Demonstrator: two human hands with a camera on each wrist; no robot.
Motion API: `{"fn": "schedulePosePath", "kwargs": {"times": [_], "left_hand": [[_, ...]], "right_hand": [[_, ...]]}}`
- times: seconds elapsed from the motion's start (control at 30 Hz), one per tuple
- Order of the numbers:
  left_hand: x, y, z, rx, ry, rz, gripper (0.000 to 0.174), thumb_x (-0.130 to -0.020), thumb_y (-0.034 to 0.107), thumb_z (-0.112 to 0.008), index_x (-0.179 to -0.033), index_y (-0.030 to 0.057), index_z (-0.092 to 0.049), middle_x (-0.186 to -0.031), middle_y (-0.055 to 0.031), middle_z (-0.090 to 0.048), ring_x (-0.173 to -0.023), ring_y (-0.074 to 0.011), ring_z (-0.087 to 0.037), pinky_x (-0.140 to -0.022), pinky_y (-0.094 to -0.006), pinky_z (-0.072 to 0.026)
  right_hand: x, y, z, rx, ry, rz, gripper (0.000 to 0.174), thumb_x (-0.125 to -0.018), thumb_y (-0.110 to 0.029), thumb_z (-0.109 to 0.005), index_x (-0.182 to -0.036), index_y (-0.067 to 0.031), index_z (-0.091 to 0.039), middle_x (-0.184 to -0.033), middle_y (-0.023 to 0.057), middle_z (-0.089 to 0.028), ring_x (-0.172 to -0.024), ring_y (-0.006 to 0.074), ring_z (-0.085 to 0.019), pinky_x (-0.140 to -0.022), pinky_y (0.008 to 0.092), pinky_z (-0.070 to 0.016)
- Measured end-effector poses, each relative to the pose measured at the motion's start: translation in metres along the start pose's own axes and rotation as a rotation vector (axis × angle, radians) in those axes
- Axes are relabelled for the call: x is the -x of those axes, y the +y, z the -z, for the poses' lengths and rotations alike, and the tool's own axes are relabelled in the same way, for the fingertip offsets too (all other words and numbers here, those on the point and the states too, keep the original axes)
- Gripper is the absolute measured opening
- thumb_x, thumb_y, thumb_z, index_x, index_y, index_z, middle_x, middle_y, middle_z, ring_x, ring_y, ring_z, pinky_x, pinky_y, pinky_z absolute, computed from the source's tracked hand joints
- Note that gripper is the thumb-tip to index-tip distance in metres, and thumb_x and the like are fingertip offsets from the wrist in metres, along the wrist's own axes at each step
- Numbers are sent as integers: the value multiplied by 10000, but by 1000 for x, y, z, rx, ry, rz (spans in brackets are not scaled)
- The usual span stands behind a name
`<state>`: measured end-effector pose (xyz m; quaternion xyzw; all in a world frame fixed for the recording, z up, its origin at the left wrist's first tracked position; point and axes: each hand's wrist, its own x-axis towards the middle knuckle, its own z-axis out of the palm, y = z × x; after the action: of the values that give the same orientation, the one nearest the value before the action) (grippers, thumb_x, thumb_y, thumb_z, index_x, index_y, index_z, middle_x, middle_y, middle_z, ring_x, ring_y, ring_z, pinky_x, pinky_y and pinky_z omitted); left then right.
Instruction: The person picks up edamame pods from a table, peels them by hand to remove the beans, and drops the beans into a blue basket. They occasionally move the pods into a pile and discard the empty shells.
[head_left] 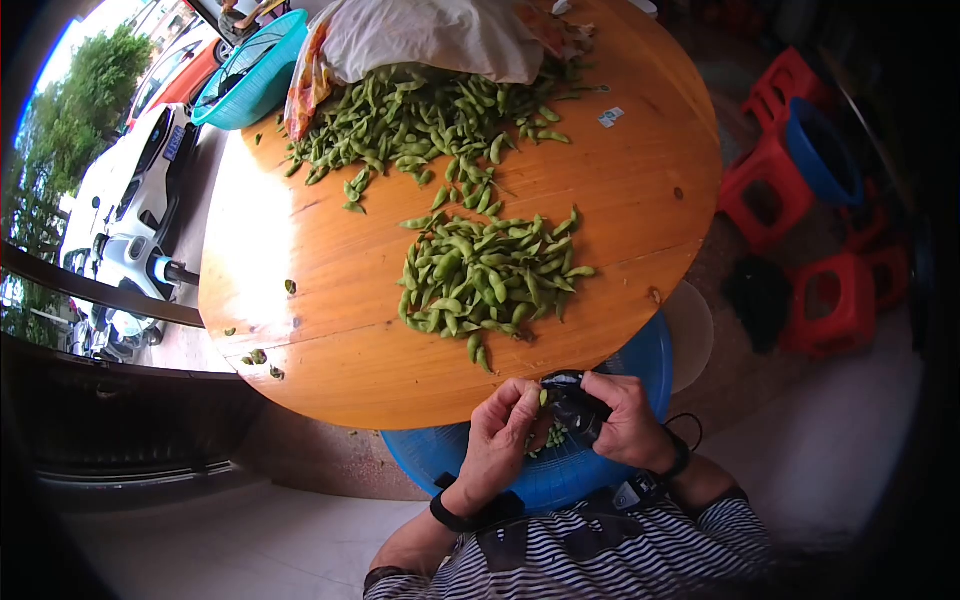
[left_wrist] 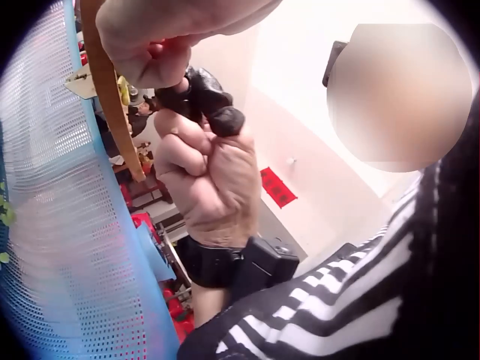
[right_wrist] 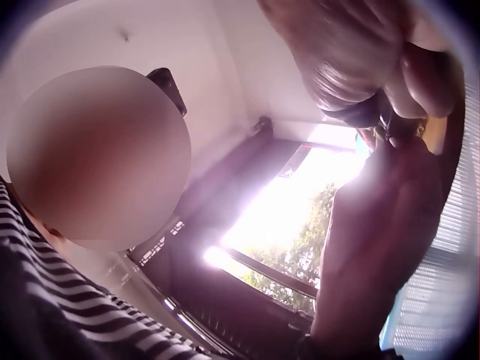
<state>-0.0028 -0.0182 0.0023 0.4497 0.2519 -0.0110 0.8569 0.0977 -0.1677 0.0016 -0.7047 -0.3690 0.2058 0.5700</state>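
Both hands meet just off the near edge of the round wooden table (head_left: 330, 300), above a blue mesh basket (head_left: 420, 455). My left hand (head_left: 500, 430) pinches a green bean pod (head_left: 543, 397) at its fingertips. My right hand (head_left: 630, 425) grips a black tool (head_left: 572, 405) whose tip touches that pod. In the left wrist view the right hand (left_wrist: 210, 172) is a closed fist around the black tool (left_wrist: 202, 94). Several cut pods lie in the basket under the hands. A pile of pods (head_left: 490, 275) lies on the table in front of me.
A larger spread of pods (head_left: 420, 120) lies farther back beside a white bag (head_left: 430, 35). A teal basket (head_left: 250, 70) sits at the table's far left. Red stools (head_left: 835, 305) and a blue basin (head_left: 820, 150) stand on the floor to the right.
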Motion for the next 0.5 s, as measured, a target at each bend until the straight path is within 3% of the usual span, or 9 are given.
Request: {"fn": "schedulePosePath", "kwargs": {"times": [0.1,0.23,0.3,0.4,0.5], "left_hand": [[-2,-3,-1,-3,58,-58,199,-1032,224,-528,-914,67,-552,-698,54,-472,-569,-48,-430,-506,-198,-364],[-2,-9,-5,-108,143,-132,173,-1023,179,-539,-894,64,-536,-701,52,-475,-582,-42,-435,-523,-190,-374],[-4,-20,3,-351,144,-361,119,-986,88,-566,-881,36,-539,-745,33,-495,-616,-60,-446,-561,-197,-381],[-5,-24,6,-579,163,-516,94,-963,41,-557,-872,26,-542,-747,32,-489,-617,-61,-437,-563,-197,-380],[-1,-18,7,-578,84,-385,102,-973,69,-583,-888,20,-556,-734,15,-486,-619,-64,-449,-557,-208,-390]], "right_hand": [[1,-4,-4,-4,12,60,356,-698,-58,-555,-1039,35,-600,-780,148,-603,-700,299,-636,-642,350,-494],[2,-6,-7,-73,18,-27,359,-693,-29,-544,-1041,38,-603,-767,145,-604,-669,278,-624,-628,339,-487],[4,-4,-5,-102,-47,-70,339,-699,-24,-541,-1026,38,-610,-745,139,-601,-647,252,-606,-621,326,-480],[3,-2,-9,-95,7,-61,272,-712,-17,-565,-976,27,-618,-717,131,-592,-619,236,-584,-607,319,-470],[2,1,-7,-48,64,-114,209,-724,-21,-595,-929,15,-614,-703,127,-585,-608,230,-583,-593,324,-467]]}}
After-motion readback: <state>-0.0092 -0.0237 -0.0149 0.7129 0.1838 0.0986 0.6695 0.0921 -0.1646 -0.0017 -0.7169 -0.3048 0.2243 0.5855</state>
